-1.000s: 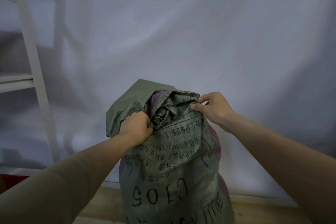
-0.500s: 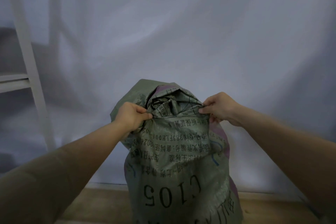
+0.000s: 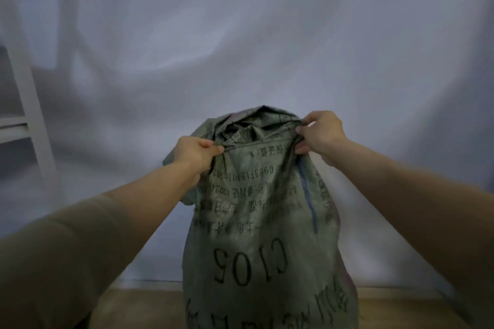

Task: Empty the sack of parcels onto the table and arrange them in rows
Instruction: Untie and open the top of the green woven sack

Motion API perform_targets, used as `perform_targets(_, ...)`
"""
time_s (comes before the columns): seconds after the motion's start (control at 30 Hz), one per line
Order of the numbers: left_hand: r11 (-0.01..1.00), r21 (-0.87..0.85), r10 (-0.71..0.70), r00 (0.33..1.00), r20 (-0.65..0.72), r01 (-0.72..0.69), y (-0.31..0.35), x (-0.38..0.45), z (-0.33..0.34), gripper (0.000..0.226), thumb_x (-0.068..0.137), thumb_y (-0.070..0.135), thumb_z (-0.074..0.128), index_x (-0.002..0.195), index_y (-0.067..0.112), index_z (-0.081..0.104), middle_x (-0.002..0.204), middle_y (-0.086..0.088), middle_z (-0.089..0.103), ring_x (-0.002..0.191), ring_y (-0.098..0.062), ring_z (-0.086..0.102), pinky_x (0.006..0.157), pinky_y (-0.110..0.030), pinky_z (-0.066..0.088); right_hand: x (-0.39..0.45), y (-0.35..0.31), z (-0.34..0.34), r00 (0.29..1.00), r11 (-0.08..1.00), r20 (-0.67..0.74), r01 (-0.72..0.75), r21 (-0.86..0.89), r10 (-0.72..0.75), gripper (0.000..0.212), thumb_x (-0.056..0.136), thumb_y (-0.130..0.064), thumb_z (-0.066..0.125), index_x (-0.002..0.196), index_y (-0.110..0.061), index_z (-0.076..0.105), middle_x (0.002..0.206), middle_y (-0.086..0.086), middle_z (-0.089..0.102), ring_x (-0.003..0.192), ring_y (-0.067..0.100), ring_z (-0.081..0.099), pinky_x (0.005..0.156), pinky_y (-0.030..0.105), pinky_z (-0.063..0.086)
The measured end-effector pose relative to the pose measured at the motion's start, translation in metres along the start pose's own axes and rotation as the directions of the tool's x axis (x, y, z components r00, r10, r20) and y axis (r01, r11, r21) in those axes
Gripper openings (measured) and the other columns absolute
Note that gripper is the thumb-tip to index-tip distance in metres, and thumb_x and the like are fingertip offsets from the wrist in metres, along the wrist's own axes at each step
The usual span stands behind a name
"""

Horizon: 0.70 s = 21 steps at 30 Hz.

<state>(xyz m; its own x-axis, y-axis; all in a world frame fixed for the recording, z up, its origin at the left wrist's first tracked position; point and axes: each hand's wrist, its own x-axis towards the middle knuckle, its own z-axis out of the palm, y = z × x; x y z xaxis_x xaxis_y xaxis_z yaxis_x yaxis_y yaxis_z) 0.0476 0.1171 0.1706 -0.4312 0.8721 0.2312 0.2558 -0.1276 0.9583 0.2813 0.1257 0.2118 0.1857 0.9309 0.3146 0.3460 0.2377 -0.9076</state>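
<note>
Both hands have moved apart and upward since the earlier frames, drawing the crumpled mouth of the sack (image 3: 262,222) from a bunched knot into a wider, partly open fold. One second ago the left hand was pressed into the gathered fabric near the middle; it is now at the left end of the rim.

Left hand (image 3: 193,153): fingers curled, thumb on top, pinching the near edge of the sack's rim at its left corner. Grip is closed on the fabric.

Right hand (image 3: 320,135): fingers curled, thumb and forefinger pinching the rim at its right corner, slightly higher than the left hand. Grip is closed on the fabric.

Sack: green woven material, standing upright on the wooden surface (image 3: 139,307) at centre frame, between the two forearms. The rim edge is stretched taut between the two hands. Black printed text covers the near face and reads upside down from this view, including the large characters "C105". A blue stripe (image 3: 308,200) runs down the right side of the near face. The interior is dark behind the rim; contents cannot be determined.

Surroundings: a pale cloth backdrop (image 3: 240,35) hangs behind the sack. A white shelf frame (image 3: 29,104) stands at the left edge.
</note>
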Motion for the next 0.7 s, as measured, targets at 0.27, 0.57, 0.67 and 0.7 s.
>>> perform_targets(0.27, 0.990, 0.006, 0.141, 0.981, -0.137, -0.141, 0.031, -0.001, 0.005, 0.029, 0.073, 0.035, 0.085, 0.094, 0.017, 0.076, 0.106, -0.005, 0.073, 0.097, -0.025, 0.069, 0.094, -0.038, 0.055, 0.027, -0.007, -0.028, 0.956, 0.957, -0.029, 0.290, -0.023, -0.291, 0.009, 0.094, -0.010, 0.064, 0.086, -0.008, 0.061, 0.075, 0.008, 0.061, 0.053, 0.024, 0.059, 0.051, 0.034, 0.054)
perform_targets(0.57, 1.000, -0.014, -0.004, 0.990, -0.139, 0.002, 0.015, -0.032, 0.013, 0.015, 0.080, 0.020, 0.080, 0.085, 0.014, 0.067, 0.107, -0.016, 0.069, 0.092, -0.030, 0.067, 0.087, -0.042, 0.056, 0.039, 0.034, -0.046, 0.924, 0.985, 0.355, 0.166, -0.036, -0.143, 0.084, 0.074, -0.027, 0.086, 0.146, -0.021, 0.044, 0.130, 0.003, 0.052, 0.109, 0.024, 0.056, 0.079, 0.035, 0.048)
perform_targets(0.67, 1.000, 0.000, -0.016, 0.996, -0.088, 0.016, 0.014, -0.032, 0.009, 0.026, 0.082, 0.022, 0.079, 0.102, 0.008, 0.071, 0.100, -0.013, 0.069, 0.075, -0.021, 0.065, 0.065, -0.030, 0.054, 0.039, 0.038, -0.041, 0.871, 0.986, 0.479, 0.154, -0.063, -0.105, 0.103, 0.072, -0.024, 0.087, 0.155, -0.026, 0.027, 0.147, 0.005, 0.044, 0.116, 0.024, 0.050, 0.084, 0.039, 0.047)
perform_targets(0.7, 1.000, 0.000, -0.017, 0.997, -0.074, 0.017, 0.013, -0.030, 0.008, 0.030, 0.081, 0.021, 0.079, 0.106, 0.007, 0.070, 0.100, -0.012, 0.069, 0.075, -0.020, 0.065, 0.063, -0.028, 0.053, 0.040, 0.040, -0.038, 0.859, 0.984, 0.502, 0.157, -0.078, -0.097, 0.105, 0.072, -0.022, 0.088, 0.156, -0.028, 0.025, 0.150, 0.007, 0.042, 0.118, 0.025, 0.049, 0.085, 0.038, 0.047)
